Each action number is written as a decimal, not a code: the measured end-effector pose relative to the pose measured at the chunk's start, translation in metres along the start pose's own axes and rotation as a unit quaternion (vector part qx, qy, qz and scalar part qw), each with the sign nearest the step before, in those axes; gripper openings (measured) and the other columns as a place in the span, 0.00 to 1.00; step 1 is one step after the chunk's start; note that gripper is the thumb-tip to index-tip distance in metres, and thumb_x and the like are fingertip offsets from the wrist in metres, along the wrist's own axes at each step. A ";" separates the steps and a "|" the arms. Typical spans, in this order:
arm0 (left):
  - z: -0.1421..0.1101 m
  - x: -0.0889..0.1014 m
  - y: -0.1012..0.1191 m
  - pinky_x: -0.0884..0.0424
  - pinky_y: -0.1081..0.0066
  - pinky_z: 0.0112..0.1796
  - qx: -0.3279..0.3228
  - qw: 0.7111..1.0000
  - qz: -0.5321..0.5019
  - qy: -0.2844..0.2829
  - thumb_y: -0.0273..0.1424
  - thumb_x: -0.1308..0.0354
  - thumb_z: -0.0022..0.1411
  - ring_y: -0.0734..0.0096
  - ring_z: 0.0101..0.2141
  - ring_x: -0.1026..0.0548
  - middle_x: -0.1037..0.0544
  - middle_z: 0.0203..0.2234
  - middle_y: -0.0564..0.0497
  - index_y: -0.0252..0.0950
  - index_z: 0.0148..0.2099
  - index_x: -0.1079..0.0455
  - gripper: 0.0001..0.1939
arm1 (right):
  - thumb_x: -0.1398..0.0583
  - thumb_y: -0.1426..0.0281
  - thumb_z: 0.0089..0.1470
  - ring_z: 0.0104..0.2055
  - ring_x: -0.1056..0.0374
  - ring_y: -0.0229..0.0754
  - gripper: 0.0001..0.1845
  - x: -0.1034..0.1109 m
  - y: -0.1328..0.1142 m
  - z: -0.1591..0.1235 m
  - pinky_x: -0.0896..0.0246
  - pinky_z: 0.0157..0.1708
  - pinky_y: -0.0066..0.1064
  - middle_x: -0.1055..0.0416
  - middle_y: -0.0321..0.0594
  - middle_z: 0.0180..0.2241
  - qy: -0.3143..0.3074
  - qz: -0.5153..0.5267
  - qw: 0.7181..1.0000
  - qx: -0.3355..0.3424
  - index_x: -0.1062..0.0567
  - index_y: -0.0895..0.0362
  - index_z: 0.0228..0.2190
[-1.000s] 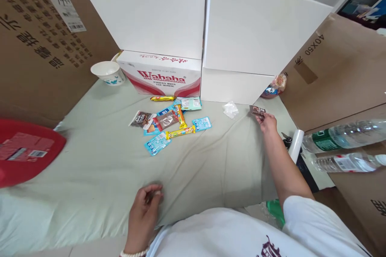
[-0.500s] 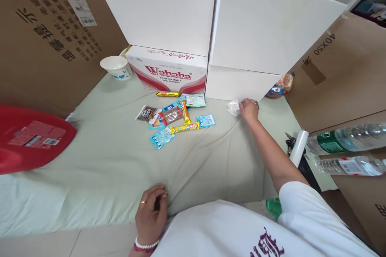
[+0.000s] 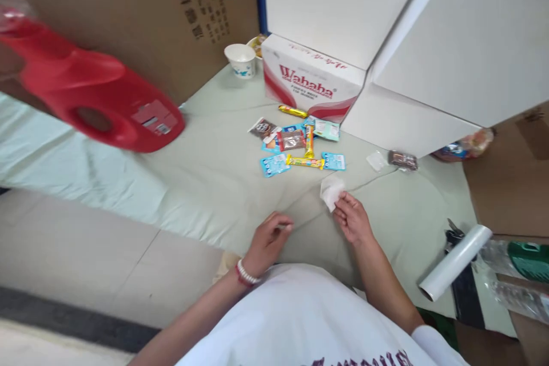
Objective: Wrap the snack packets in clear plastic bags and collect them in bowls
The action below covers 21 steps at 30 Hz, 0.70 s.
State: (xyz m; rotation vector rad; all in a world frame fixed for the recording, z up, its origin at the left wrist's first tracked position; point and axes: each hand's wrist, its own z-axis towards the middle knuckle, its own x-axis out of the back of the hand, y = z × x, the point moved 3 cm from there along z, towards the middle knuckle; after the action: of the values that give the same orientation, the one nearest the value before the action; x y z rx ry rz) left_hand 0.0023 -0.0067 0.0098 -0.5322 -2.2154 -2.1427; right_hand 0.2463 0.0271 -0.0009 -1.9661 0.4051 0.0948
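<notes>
My right hand (image 3: 352, 218) pinches a small translucent plastic bag (image 3: 331, 192) between thumb and fingers, just above the cloth. To its left, my left hand (image 3: 269, 240) hovers near the front edge of the cloth, fingers loosely curled and thumb apart, with nothing seen in it. Beyond both hands lies a group of packaged snacks: a yellow stick pack (image 3: 305, 162), light blue sachets (image 3: 275, 165), and a brown-and-red packet (image 3: 292, 139). Further right, a second clear plastic piece (image 3: 377, 160) lies beside a dark wrapped snack (image 3: 402, 160).
A white-and-red Wahaba box (image 3: 309, 83) stands behind the snacks, with paper bowls (image 3: 241, 62) at its left. A large red jug (image 3: 98, 100) is on the left. A white plastic roll (image 3: 455, 263) and bottles (image 3: 529, 260) lie at the right.
My right hand has come back from beside the white panel toward me, carrying the plastic bag. My left hand has lifted forward over the cloth. The view has turned left.
</notes>
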 end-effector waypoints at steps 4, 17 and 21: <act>0.035 -0.031 0.007 0.30 0.72 0.33 0.010 0.993 -0.117 -0.021 0.43 0.35 0.59 0.67 0.38 0.25 0.24 0.38 0.47 0.37 0.44 0.26 0.17 | 0.27 0.61 0.43 0.19 0.59 0.28 0.17 -0.032 0.027 -0.034 0.64 0.16 0.22 0.42 0.26 0.22 -0.045 0.032 0.997 -0.047 0.26 0.55 0.31; 0.038 -0.039 -0.006 0.30 0.72 0.36 0.131 0.952 -0.274 -0.022 0.49 0.29 0.50 0.70 0.38 0.27 0.24 0.35 0.51 0.36 0.39 0.28 0.24 | 0.32 0.60 0.51 0.24 0.49 0.33 0.11 -0.014 0.030 -0.041 0.53 0.23 0.25 0.37 0.30 0.23 -0.024 -0.104 0.992 0.074 0.23 0.54 0.31; 0.037 -0.038 -0.011 0.31 0.73 0.35 0.155 0.928 -0.338 -0.017 0.46 0.29 0.52 0.76 0.29 0.30 0.28 0.25 0.56 0.35 0.32 0.30 0.21 | 0.30 0.59 0.46 0.22 0.53 0.31 0.14 -0.014 0.036 -0.039 0.56 0.20 0.24 0.40 0.29 0.22 -0.021 0.007 1.000 0.019 0.24 0.55 0.30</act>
State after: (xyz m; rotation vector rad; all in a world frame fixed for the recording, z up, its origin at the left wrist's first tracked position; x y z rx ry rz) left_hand 0.0442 0.0209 -0.0124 0.2589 -2.9956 -1.9178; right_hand 0.2166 -0.0179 -0.0119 -1.9208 0.3897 0.1358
